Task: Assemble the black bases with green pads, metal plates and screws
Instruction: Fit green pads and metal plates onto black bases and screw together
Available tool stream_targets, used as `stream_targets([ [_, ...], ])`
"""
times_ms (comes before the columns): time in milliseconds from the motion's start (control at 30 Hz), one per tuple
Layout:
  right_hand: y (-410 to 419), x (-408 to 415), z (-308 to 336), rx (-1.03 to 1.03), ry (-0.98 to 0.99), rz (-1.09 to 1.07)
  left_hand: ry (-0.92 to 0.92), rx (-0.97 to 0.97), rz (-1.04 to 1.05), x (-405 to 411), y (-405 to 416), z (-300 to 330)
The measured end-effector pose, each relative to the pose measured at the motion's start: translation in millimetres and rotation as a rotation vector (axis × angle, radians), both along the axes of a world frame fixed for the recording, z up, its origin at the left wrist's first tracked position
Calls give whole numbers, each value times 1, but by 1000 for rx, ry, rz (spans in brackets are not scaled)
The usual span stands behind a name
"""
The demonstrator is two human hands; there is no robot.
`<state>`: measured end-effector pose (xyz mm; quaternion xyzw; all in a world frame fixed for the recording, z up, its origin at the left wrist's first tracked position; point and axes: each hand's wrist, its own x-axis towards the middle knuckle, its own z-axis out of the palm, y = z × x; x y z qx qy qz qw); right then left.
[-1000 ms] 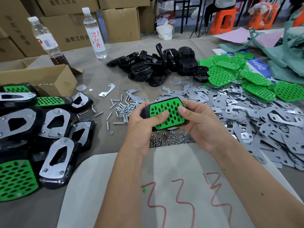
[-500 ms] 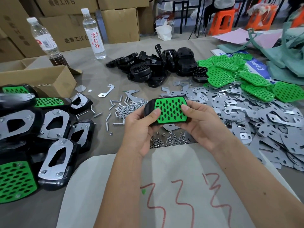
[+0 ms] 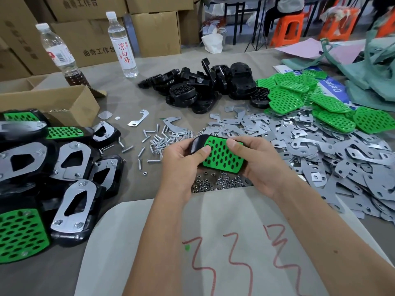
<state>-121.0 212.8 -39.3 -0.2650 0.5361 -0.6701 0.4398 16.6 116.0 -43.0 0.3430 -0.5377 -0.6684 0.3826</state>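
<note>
We hold one black base point(image 3: 197, 144) with a green pad point(image 3: 222, 158) seated in it above the middle of the bench point(image 3: 128, 99). Our left hand point(image 3: 181, 159) grips its left end, thumb on the pad; our right hand point(image 3: 258, 161) grips the right end, thumb pressing the pad's top. Loose screws point(image 3: 164, 139) and nuts point(image 3: 218, 181) lie just beyond and below it. Metal plates point(image 3: 320, 150) spread toward the right edge, finished bases point(image 3: 70, 184) along the left edge.

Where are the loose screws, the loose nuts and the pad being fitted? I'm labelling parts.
loose screws point(image 3: 164, 140), head view, middle of the pile.
loose nuts point(image 3: 215, 182), head view, centre of the heap.
green pad point(image 3: 222, 155), head view, its perforated face between the thumbs.
</note>
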Motion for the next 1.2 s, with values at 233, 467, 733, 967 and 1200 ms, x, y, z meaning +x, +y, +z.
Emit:
stream_targets([
  [233,-4,2,-3,-80,-59,-194,66,78,0,-3,0,-4],
  [467,-28,18,1,-170,104,-109,98,80,318,17,-15,12],
  [733,-95,53,8,473,1525,134,-41,-112,905,55,-45,8],
  [967,-89,41,13,333,1489,125,-106,-40,628,41,-42,2],
  [1200,-32,29,12,43,738,-205,-302,-289,427,22,-26,2],
])
